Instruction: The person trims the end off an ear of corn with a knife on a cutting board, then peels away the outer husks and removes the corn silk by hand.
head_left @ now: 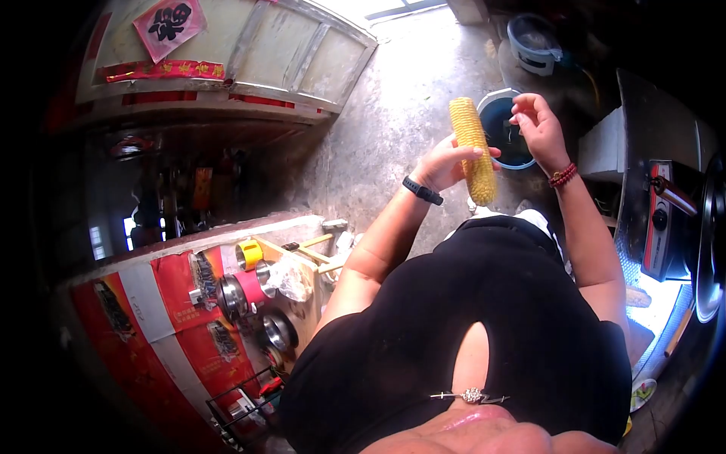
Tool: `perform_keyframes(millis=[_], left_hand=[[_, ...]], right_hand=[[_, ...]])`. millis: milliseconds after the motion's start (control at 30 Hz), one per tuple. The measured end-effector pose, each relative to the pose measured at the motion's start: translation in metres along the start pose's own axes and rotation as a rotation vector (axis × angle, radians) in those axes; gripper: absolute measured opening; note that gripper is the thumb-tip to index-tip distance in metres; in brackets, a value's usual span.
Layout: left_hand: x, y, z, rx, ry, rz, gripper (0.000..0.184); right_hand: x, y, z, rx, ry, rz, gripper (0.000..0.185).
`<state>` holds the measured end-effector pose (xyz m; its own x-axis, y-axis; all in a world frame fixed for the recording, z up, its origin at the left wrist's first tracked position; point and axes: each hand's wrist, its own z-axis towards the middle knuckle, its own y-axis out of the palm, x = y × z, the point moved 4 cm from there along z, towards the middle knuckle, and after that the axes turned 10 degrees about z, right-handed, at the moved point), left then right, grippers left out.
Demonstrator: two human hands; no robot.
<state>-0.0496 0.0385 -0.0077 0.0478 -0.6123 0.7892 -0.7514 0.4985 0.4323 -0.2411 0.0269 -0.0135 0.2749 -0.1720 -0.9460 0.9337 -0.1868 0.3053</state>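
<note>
My left hand (pixel 445 163), with a dark band on its wrist, is closed round a husked ear of corn (pixel 470 140). The yellow cob stands nearly upright in the view, its kernels bare, with my thumb across its front. To the right, my right hand (pixel 543 130) is raised apart from the cob, a red beaded bracelet on its wrist. Its fingers are loosely bent and apart, and nothing shows in them. Below both hands, a bucket (pixel 522 157) with a pale rim and dark inside stands on the floor, partly hidden by the hands.
Another bucket (pixel 535 57) stands farther back on the concrete floor (pixel 386 113). At left, a table with a red patterned cover (pixel 162 303) holds a yellow mug (pixel 248 255), metal bowls and a plastic bag (pixel 291 276). A gas stove (pixel 659 219) is at right.
</note>
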Motion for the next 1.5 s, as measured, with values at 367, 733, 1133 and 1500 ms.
perform_keyframes(millis=[367,733,1133,1500], left_hand=[[-0.01,-0.002,0.002,0.096,0.087,0.229,0.053],[-0.009,-0.003,0.003,0.222,0.145,0.347,0.059],[-0.016,-0.012,0.006,0.326,0.113,0.232,0.049],[-0.023,-0.003,0.022,0.231,0.085,-0.185,0.065]], right_hand=[[0.001,0.038,-0.023,-0.426,-0.17,-0.513,0.023],[0.0,0.02,-0.016,-0.349,0.024,-0.315,0.029],[0.035,-0.004,-0.01,-0.149,0.137,-0.09,0.027],[-0.006,0.041,-0.04,-0.406,-0.34,-0.408,0.032]])
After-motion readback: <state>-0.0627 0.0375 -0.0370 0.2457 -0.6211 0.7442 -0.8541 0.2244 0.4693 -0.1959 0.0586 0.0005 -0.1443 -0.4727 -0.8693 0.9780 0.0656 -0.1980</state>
